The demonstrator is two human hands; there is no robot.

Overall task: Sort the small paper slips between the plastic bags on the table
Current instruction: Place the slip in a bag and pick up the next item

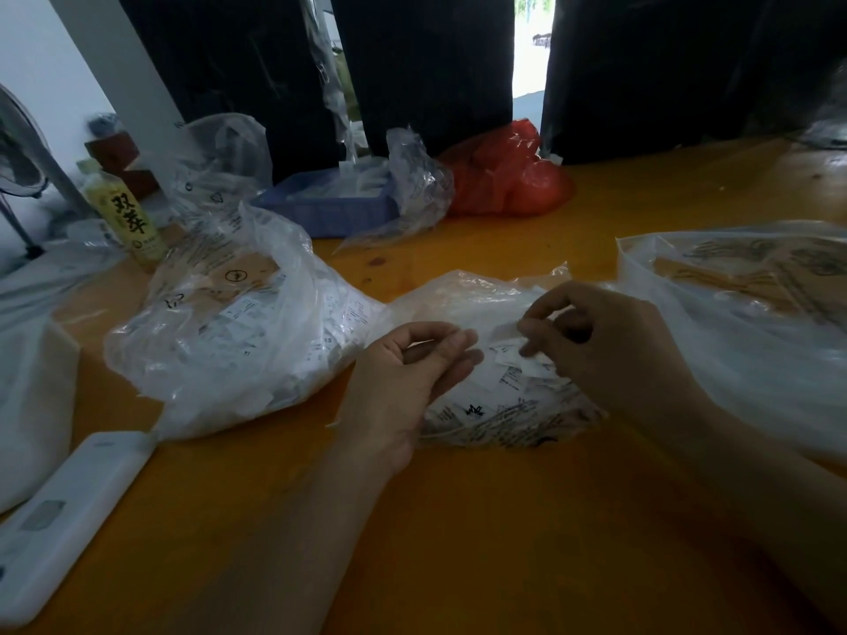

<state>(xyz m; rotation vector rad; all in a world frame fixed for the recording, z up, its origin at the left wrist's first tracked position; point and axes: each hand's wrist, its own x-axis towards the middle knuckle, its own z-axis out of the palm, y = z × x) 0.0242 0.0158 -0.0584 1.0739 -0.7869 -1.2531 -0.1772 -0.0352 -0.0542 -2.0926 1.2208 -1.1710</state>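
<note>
Picking step: the right hand (609,341) pinches a paper slip (508,348) over the middle plastic bag (495,405) on the desk (504,543); the left hand (412,373), fingers loosely curled, holds nothing certain. Next move likely requires carrying the slip to the left bag (229,341).

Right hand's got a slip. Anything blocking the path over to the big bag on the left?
Only the left hand, hovering between the right hand with its paper slip and the left plastic bag. Nothing else visible.
</note>
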